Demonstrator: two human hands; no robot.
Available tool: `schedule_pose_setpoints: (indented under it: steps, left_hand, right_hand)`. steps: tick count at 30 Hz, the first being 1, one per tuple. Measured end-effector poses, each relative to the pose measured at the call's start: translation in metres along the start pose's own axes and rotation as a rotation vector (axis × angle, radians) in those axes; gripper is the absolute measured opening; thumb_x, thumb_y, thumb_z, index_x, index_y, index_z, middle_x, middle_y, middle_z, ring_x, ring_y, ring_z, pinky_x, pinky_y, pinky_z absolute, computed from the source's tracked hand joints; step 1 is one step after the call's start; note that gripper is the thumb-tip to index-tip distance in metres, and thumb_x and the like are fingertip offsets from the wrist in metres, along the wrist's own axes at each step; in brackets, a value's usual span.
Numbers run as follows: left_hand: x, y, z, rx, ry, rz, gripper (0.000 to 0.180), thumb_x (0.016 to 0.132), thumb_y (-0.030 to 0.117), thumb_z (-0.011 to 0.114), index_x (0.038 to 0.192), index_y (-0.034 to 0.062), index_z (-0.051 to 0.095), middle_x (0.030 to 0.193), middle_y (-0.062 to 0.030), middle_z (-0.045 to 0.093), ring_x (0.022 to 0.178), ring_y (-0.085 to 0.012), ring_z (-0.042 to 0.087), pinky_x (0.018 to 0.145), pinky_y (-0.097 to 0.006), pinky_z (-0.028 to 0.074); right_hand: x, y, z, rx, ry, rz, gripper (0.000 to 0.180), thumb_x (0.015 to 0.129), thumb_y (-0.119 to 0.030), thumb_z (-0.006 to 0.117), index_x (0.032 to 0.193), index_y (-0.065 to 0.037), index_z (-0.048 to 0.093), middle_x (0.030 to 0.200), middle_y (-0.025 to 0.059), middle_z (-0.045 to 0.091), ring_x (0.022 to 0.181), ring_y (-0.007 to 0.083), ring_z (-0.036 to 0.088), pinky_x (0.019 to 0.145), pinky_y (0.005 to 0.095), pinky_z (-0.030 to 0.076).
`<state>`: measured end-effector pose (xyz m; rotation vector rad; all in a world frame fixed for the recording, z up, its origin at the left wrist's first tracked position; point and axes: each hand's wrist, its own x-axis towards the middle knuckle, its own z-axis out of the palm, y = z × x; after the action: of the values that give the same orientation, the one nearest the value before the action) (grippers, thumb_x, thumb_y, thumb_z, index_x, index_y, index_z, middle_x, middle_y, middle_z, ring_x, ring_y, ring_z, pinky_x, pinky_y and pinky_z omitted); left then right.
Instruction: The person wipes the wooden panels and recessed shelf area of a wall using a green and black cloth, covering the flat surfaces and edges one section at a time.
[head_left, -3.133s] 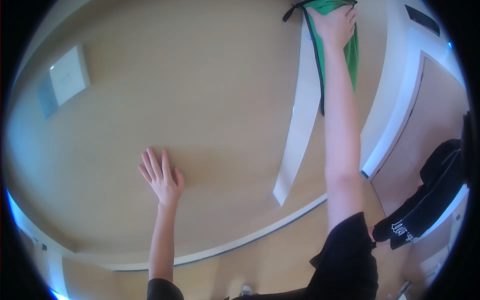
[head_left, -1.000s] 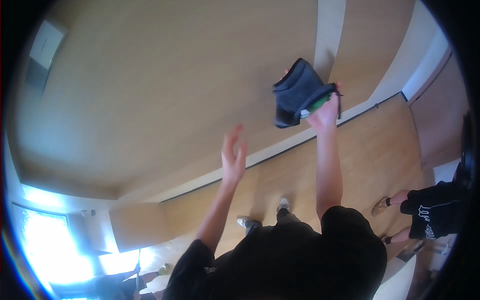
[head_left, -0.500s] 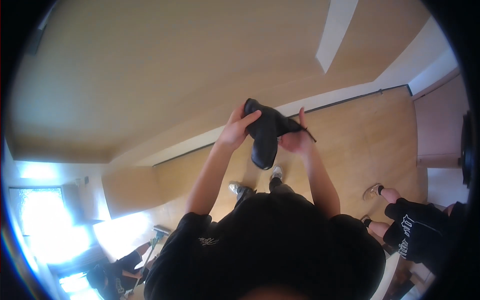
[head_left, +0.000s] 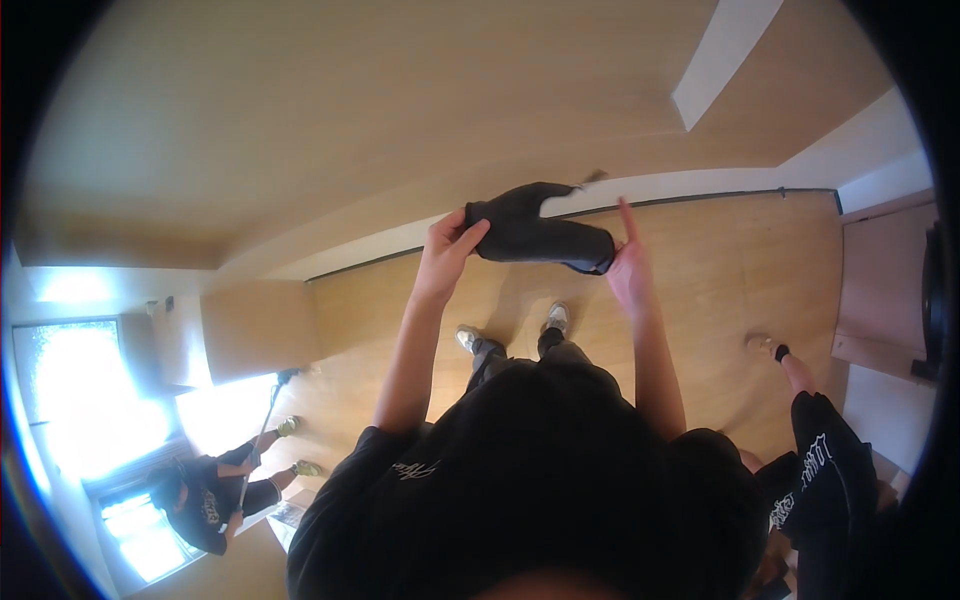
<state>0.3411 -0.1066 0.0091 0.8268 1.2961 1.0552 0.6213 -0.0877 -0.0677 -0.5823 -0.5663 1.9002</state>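
Left hand (head_left: pixel 446 258) pinches a dark cloth (head_left: pixel 540 236); right hand (head_left: pixel 631 280) touches its other end, whether gripping I can't tell. Loosely held, that end could slip.

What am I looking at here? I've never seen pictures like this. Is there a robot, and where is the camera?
There's no robot: these are a person's own bare hands. The view comes from the left one of two wide fisheye cameras worn on the head, looking down, so straight edges curve near the rim.

The left hand grips one end of a dark grey cloth. The right hand is at the other end; how firmly it holds on, I can't tell. The cloth is up in the air, with the person's light shoes on the tan floor below. At the left, a co-worker holds a long pole.
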Motion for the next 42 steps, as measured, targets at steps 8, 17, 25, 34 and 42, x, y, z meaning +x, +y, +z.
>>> schedule_pose_setpoints:
  steps: [8, 17, 25, 34, 42]
  left_hand:
    - [-0.048, -0.021, 0.007, -0.547, -0.092, 0.01, 0.031, 0.097, 0.011, 0.05, 0.127, 0.0017, 0.049, 0.116, -0.0067, 0.059, 0.106, -0.0162, 0.057, 0.091, -0.031, 0.047]
    - [-0.134, 0.017, 0.0, -0.321, -0.131, 0.029, 0.032, 0.096, 0.012, 0.054, 0.125, -0.0007, 0.051, 0.11, -0.0055, 0.062, 0.104, -0.0132, 0.058, 0.092, -0.029, 0.047]
    - [-0.192, 0.062, -0.054, -0.013, -0.169, 0.117, 0.03, 0.088, -0.001, 0.061, 0.118, -0.0026, 0.055, 0.107, -0.0055, 0.064, 0.1, -0.011, 0.06, 0.088, -0.027, 0.049]
    - [-0.215, 0.058, -0.137, 0.183, -0.218, 0.045, 0.031, 0.086, -0.002, 0.065, 0.115, -0.0045, 0.057, 0.099, -0.0045, 0.062, 0.092, -0.0095, 0.059, 0.082, -0.026, 0.049]
    - [-0.199, 0.055, -0.13, -0.093, -0.284, 0.08, 0.038, 0.091, -0.006, 0.051, 0.128, 0.0009, 0.047, 0.107, -0.0111, 0.065, 0.1, -0.0163, 0.061, 0.086, -0.028, 0.049]
  right_hand:
    - [-0.045, 0.045, 0.001, 0.185, -0.019, 0.328, 0.059, 0.095, -0.034, 0.056, 0.142, -0.003, 0.037, 0.126, 0.0138, 0.059, 0.109, 0.0233, 0.061, 0.092, 0.0395, 0.05]
    - [-0.113, 0.073, 0.076, 0.436, -0.127, 0.456, 0.06, 0.099, -0.05, 0.036, 0.136, -0.003, 0.044, 0.134, 0.012, 0.053, 0.125, 0.0244, 0.049, 0.107, 0.0442, 0.035]
    - [-0.151, 0.037, 0.142, -0.525, 0.112, 0.083, 0.036, 0.099, -0.028, 0.047, 0.117, 0.0, 0.059, 0.112, 0.0109, 0.065, 0.105, 0.0189, 0.059, 0.089, 0.0315, 0.044]
    - [-0.144, 0.106, 0.227, -0.727, -0.037, -0.166, 0.03, 0.095, -0.017, 0.057, 0.119, -0.001, 0.056, 0.099, 0.0102, 0.069, 0.092, 0.0161, 0.065, 0.08, 0.028, 0.047]
    - [-0.107, 0.207, 0.188, -0.126, 0.134, 0.346, 0.042, 0.093, -0.028, 0.062, 0.124, 0.0, 0.054, 0.119, 0.0132, 0.062, 0.109, 0.0184, 0.06, 0.092, 0.0343, 0.047]
